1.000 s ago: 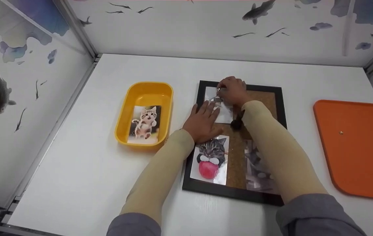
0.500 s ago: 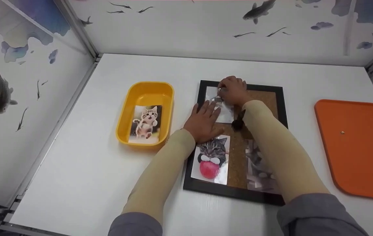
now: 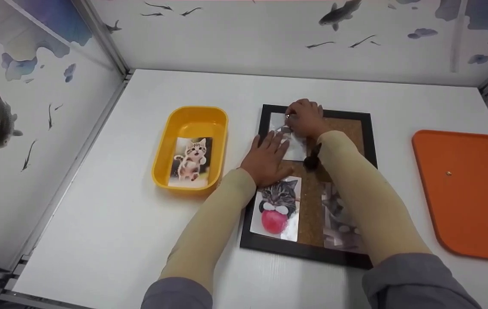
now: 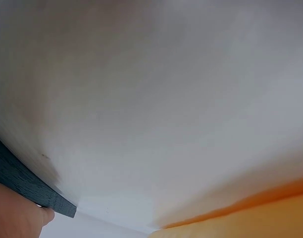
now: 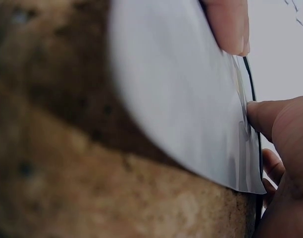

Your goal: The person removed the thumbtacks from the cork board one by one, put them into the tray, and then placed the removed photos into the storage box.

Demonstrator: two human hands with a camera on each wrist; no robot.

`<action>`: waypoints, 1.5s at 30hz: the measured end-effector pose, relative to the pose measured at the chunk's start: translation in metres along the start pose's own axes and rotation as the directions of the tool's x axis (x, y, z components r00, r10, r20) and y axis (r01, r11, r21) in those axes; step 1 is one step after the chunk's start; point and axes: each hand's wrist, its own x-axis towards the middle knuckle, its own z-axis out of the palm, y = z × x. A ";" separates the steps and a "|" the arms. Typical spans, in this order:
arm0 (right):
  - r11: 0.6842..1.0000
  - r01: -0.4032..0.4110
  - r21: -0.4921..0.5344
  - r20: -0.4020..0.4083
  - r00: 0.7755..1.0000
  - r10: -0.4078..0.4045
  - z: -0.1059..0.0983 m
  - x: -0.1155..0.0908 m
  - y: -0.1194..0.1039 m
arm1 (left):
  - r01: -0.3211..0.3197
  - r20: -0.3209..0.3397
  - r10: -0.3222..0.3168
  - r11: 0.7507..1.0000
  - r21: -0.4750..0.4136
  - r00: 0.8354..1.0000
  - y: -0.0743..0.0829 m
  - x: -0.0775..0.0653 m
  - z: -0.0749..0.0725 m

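A cork board [image 3: 310,214] in a black frame lies on the table. My left hand [image 3: 265,161] rests with spread, straight fingers on the lower left of a glossy photo [image 3: 297,150] at the board's upper left. Bent over the top of that photo, my right hand [image 3: 307,119] pinches a small shiny pin [image 3: 287,116] at its fingertips; its exact kind is too small to tell. In the right wrist view the photo [image 5: 176,94] bows up from the cork [image 5: 117,193], with the right thumb [image 5: 268,116] at its edge. In the left wrist view, fingers [image 4: 18,213] lie against the frame.
A yellow tray [image 3: 158,163] on the left holds a kitten photo [image 3: 190,163]. Two more cat photos, one with a pink ball [image 3: 275,210] and a greyish one [image 3: 338,223], lie on the lower board. An orange tray [image 3: 467,206] with a tiny shiny piece [image 3: 448,173] stands right.
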 end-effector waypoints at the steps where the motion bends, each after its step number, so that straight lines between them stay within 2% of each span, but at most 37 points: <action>1: 1.000 -0.003 0.000 0.003 1.000 0.003 0.000 0.000 0.000 | 0.000 -0.001 0.000 1.000 0.000 1.000 0.000 0.000 0.000; 10: 1.000 -0.020 0.003 0.027 0.999 0.020 0.000 0.000 -0.002 | 0.005 -0.021 -0.005 1.000 0.003 1.000 -0.001 0.000 0.003; 16: 1.000 -0.021 0.013 0.044 0.999 0.020 -0.005 -0.001 -0.003 | 0.008 -0.011 -0.008 1.000 0.012 1.000 -0.001 0.002 0.002; 27: 0.999 -0.017 0.027 0.029 0.999 0.017 -0.003 -0.001 -0.002 | 0.001 -0.027 0.000 1.000 0.025 1.000 -0.001 0.003 0.003; 36: 1.000 0.008 0.012 0.014 1.000 -0.009 -0.001 0.001 0.000 | 0.015 -0.004 -0.015 1.000 0.017 1.000 -0.001 0.000 0.000; 45: 0.998 0.027 0.054 -0.002 1.000 -0.027 -0.001 0.002 0.005 | 0.008 -0.002 -0.008 1.000 0.005 1.000 -0.001 0.001 0.001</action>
